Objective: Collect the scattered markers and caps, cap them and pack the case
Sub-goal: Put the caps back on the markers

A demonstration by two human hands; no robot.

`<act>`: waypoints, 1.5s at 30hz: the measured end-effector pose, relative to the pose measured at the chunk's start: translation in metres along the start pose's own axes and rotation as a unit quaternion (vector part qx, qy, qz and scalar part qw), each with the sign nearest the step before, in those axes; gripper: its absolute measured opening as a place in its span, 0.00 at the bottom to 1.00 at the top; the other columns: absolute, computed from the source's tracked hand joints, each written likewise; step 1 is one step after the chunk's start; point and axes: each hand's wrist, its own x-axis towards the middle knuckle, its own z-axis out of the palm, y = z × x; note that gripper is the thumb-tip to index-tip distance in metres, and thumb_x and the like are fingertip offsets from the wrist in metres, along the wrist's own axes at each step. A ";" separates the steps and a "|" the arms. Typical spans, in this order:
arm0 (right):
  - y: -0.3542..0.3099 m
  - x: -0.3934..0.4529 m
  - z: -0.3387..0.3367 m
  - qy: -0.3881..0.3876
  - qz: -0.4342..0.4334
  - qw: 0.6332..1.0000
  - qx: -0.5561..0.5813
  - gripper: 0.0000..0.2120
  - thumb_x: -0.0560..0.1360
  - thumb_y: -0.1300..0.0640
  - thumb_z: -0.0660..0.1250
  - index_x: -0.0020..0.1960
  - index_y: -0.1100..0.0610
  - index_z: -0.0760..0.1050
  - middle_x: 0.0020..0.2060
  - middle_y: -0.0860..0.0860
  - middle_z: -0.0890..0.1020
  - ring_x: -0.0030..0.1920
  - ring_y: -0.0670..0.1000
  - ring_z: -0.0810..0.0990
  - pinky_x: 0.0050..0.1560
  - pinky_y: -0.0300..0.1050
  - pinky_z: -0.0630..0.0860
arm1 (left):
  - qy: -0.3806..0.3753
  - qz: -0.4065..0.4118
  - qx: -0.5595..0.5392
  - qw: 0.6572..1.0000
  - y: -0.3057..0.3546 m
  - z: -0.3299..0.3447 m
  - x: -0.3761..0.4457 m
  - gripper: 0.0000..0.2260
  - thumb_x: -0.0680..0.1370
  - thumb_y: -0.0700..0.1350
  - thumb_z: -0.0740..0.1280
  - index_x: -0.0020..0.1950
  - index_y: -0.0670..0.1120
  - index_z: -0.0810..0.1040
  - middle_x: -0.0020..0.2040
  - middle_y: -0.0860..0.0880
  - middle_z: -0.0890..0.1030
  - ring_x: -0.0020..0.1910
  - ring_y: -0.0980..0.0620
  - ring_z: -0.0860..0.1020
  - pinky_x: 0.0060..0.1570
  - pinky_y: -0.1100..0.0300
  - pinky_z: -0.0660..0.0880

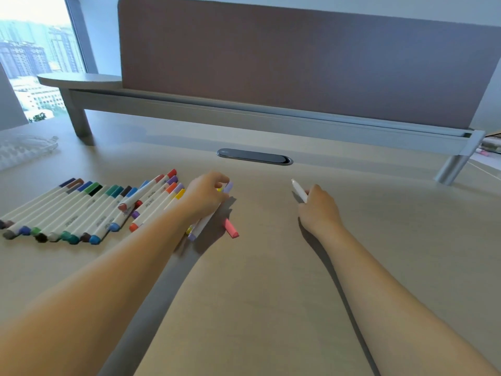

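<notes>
- Smooth pale wood-grain desk (260, 267), with a brown fabric divider (298, 58) behind it.
- Left hand (206, 196): fingers curled round a lilac-capped white marker (208, 215); a pink cap (231, 228) lies just beside them.
- Right hand (318, 207): fingers grip a slim white marker barrel (299, 190).
- Capped markers (81, 210) lie in a row left of the left fingers.

One head-worn wide-angle view, forward and down, close over the desk (271, 267) toward the divider panel (298, 63).

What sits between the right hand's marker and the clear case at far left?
The left hand on its lavender-capped marker, then the row of capped markers, lie between the right hand with its white marker and the clear case.
</notes>
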 end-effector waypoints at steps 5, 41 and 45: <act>-0.006 -0.020 -0.001 -0.006 -0.018 0.998 0.055 0.13 0.77 0.65 0.55 0.60 0.64 0.67 0.57 0.60 0.74 0.48 0.57 0.71 0.44 0.44 0.65 | 0.025 0.048 0.123 0.991 -0.010 0.003 -0.018 0.17 0.79 0.43 0.61 0.68 0.49 0.68 0.66 0.48 0.72 0.61 0.48 0.73 0.57 0.60 0.71; -0.034 -0.095 -0.009 -0.010 -0.202 0.972 0.120 0.10 0.76 0.62 0.62 0.55 0.57 0.78 0.53 0.54 0.81 0.54 0.54 0.76 0.53 0.44 0.71 | 0.001 -0.094 -0.397 0.913 0.005 -0.027 -0.082 0.06 0.76 0.40 0.63 0.51 0.41 0.75 0.38 0.48 0.78 0.32 0.56 0.79 0.32 0.71 0.76; -0.035 -0.101 -0.016 -0.012 -0.213 0.972 0.099 0.09 0.76 0.60 0.63 0.54 0.61 0.78 0.50 0.57 0.81 0.46 0.52 0.74 0.46 0.42 0.67 | 0.021 -0.042 -0.317 0.947 0.006 -0.032 -0.091 0.08 0.76 0.40 0.63 0.53 0.38 0.76 0.37 0.49 0.77 0.33 0.56 0.76 0.34 0.70 0.75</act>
